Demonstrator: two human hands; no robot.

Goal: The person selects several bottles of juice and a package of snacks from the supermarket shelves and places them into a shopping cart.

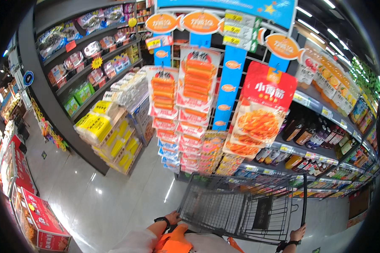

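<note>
A black wire shopping cart (215, 202) stands sideways in front of me. My left hand (172, 217) rests on the rim at its near left corner, with a dark band on the wrist. The near end of the cart's handle bar (305, 199) is in my right hand (297, 233), whose wrist also wears a dark band. Beyond the basket hang strips of sausage packets (199, 79) and red-topped snack pouches (266, 107) on a display rack with blue strips (229, 87). Orange cloth (174, 242) shows at my front, between my arms.
Bottled drinks fill the shelves (307, 131) on the right. Yellow-wrapped packs (96, 126) are stacked on the left, before shelves of packaged food (91, 49). A red display case (46, 218) stands at lower left. Shiny grey floor tiles (114, 202) lie between it and the cart.
</note>
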